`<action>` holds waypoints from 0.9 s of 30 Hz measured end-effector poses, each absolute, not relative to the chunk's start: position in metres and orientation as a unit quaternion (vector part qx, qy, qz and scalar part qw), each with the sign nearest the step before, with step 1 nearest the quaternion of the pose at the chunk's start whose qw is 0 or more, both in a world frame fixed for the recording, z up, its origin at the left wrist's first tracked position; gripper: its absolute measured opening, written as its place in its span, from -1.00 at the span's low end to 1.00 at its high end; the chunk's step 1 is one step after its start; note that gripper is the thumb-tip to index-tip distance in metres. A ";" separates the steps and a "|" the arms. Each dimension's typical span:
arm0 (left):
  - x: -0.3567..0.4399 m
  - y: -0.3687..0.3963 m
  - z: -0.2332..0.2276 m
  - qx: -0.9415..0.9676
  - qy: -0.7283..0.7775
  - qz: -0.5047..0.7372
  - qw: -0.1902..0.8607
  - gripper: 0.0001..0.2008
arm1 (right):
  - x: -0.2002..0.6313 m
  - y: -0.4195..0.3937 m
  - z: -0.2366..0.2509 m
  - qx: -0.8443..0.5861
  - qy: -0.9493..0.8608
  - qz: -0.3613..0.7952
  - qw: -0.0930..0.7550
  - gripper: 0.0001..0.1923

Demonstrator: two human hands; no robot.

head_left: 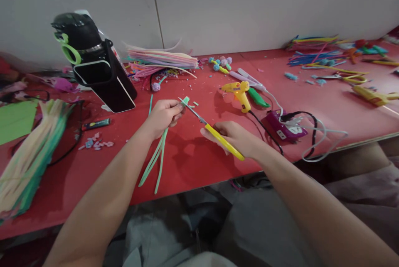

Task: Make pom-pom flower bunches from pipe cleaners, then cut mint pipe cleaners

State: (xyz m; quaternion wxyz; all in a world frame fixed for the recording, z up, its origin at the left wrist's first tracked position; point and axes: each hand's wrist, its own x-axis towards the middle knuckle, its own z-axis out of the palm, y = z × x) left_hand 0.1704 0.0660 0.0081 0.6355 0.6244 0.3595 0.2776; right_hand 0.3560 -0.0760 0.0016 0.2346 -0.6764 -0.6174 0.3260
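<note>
Left hand (163,115) pinches a bundle of green pipe cleaners (156,157) mid-table, near the front edge; right hand (232,136) grips yellow scissors (212,130), blades at the tips. Green snippets (195,104) already lie beside them (most of the stems uncut). The black bottle (84,51) at back left: contents hidden.

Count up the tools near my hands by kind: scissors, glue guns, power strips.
Scissors, yellow-handled, in the right hand: 1
Glue guns: near one, far-right one: 2
Power strip, purple: 1
Total: 4
</note>
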 end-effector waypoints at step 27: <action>0.180 0.094 -0.010 0.460 0.418 0.135 0.772 -0.72 | 0.350 -0.055 0.036 -0.718 -0.516 0.455 0.105 -0.40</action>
